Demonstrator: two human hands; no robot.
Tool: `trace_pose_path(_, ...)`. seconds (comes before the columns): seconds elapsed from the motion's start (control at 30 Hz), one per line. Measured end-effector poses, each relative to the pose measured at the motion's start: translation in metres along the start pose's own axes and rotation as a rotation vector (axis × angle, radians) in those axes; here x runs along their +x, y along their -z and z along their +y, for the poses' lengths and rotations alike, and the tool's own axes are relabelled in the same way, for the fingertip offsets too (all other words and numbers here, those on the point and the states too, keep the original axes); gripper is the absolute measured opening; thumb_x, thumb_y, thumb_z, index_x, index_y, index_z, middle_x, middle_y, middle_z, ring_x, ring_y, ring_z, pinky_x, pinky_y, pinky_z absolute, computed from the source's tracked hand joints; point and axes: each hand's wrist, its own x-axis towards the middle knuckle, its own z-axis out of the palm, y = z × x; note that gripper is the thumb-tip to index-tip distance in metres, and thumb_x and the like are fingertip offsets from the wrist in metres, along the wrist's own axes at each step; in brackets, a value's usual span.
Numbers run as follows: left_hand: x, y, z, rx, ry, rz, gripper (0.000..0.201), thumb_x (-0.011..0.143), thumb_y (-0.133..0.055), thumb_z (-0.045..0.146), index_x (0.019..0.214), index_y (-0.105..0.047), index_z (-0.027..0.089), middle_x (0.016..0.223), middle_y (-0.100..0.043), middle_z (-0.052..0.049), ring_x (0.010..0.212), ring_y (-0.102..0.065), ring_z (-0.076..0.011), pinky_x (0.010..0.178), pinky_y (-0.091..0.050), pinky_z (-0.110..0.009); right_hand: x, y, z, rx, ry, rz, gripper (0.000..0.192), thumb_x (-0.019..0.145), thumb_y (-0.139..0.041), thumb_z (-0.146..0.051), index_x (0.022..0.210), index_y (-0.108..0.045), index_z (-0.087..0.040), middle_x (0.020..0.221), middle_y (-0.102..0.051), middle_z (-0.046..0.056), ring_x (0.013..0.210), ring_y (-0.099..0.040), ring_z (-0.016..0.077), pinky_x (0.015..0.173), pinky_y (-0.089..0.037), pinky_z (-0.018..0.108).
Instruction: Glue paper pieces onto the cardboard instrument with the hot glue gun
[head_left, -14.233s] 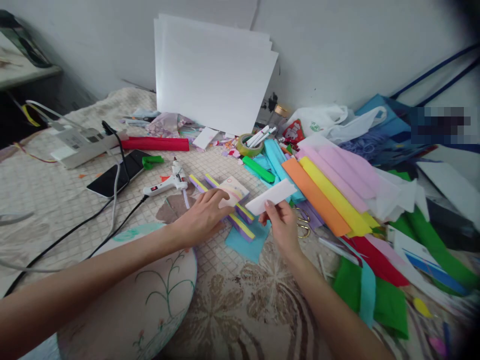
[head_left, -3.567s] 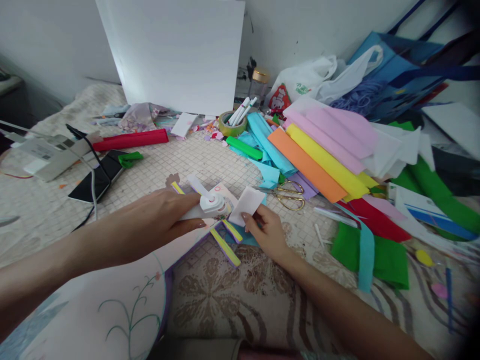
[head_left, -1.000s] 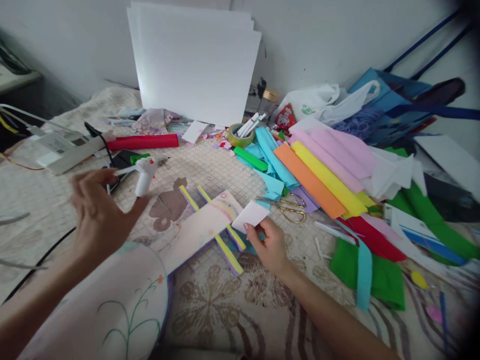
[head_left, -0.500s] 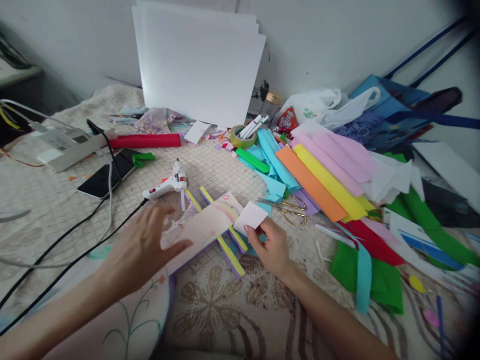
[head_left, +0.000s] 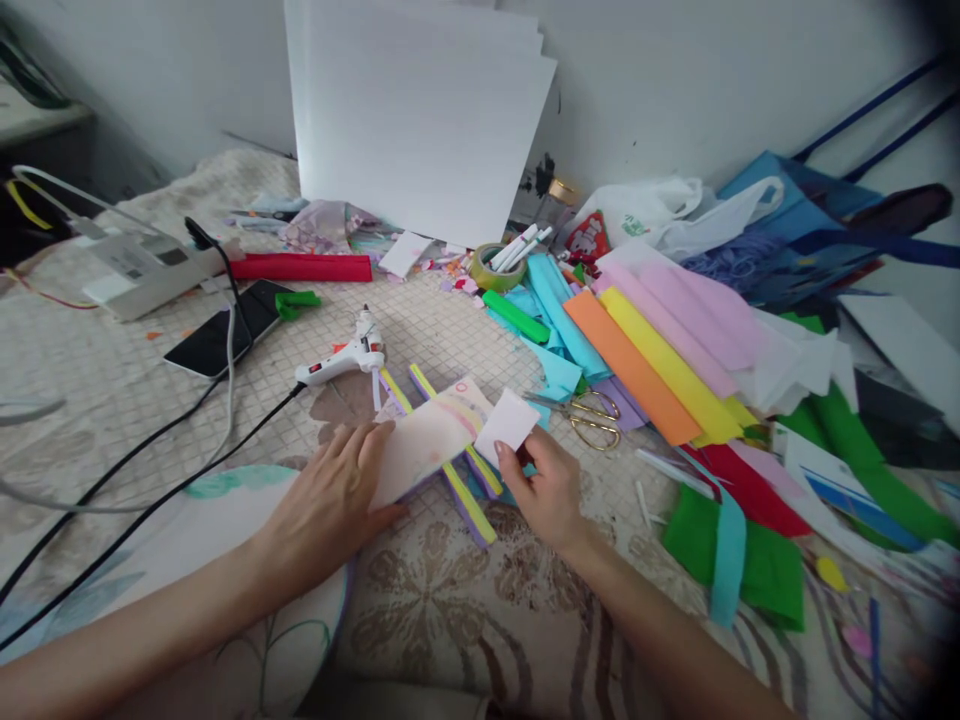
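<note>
A guitar-shaped card cutout (head_left: 420,445) lies across the table, its round body (head_left: 225,500) at the lower left bearing drawn green plants. Yellow-and-purple strips (head_left: 471,505) stick out crosswise at its narrow end. My left hand (head_left: 337,495) lies over the neck, gripping it between fingers on the far side and thumb on the near side. Pinched in my right hand (head_left: 546,490) is a small white card piece (head_left: 507,428), held over the strip end. Just beyond the neck rests a white hot glue gun (head_left: 343,358). Gold-handled scissors (head_left: 596,420) lie to the right.
Crepe paper rolls (head_left: 637,370) and scraps heap up on the right. Tape with white sticks (head_left: 491,262) sits at the back, before leaning white boards (head_left: 420,120). A black phone (head_left: 221,330), power strip (head_left: 146,270) and cables (head_left: 142,535) occupy the left.
My left hand has come down from hovering above the cutout and now rests on its neck. The right hand keeps the white card piece in nearly the same place. The view has shifted slightly.
</note>
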Motion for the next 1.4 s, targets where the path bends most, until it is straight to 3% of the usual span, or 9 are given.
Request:
trace_pose_path(0.6, 0.004, 0.005, 0.002, -0.095, -0.004, 0.001, 0.060, 0.076, -0.065, 0.035, 0.127, -0.037, 0.020, 0.123, -0.054, -0.014, 0.110, -0.052, -0.0331, 0.087, -0.047, -0.049, 0.008, -0.005, -0.004, 0.064, 0.086, -0.137, 0.019, 0.093, -0.044, -0.019, 0.075, -0.042, -0.022, 0.072, -0.052, -0.001, 0.064, -0.049, 0.0123, 0.056, -0.035, 0.024)
trace_pose_path(0.7, 0.003, 0.006, 0.003, -0.069, -0.007, -0.008, 0.061, 0.077, -0.065, 0.035, 0.127, -0.036, 0.017, 0.124, -0.053, -0.015, 0.111, -0.051, -0.0330, 0.089, -0.046, -0.048, 0.008, -0.005, -0.002, 0.052, 0.072, -0.121, 0.020, 0.092, -0.046, -0.020, 0.073, -0.041, -0.022, 0.068, -0.049, -0.002, 0.061, -0.047, 0.0118, 0.055, -0.035, 0.024)
trace_pose_path(0.93, 0.001, 0.004, 0.004, -0.008, 0.018, -0.023, 0.066, 0.075, -0.068, 0.037, 0.126, -0.037, 0.010, 0.122, -0.053, -0.020, 0.109, -0.051, -0.0352, 0.087, -0.046, -0.050, 0.007, 0.004, 0.002, 0.015, -0.037, 0.062, 0.014, 0.088, -0.051, -0.021, 0.074, -0.048, -0.021, 0.061, -0.046, -0.005, 0.053, -0.043, 0.0100, 0.051, -0.033, 0.023)
trace_pose_path(1.4, 0.001, 0.005, 0.004, -0.039, -0.007, -0.009, 0.064, 0.075, -0.068, 0.037, 0.125, -0.037, 0.013, 0.121, -0.054, -0.018, 0.109, -0.052, -0.0353, 0.087, -0.047, -0.049, 0.013, -0.004, -0.006, 0.006, 0.056, -0.049, 0.023, 0.090, -0.047, -0.021, 0.068, -0.039, -0.023, 0.060, -0.043, -0.004, 0.054, -0.042, 0.0111, 0.051, -0.032, 0.024)
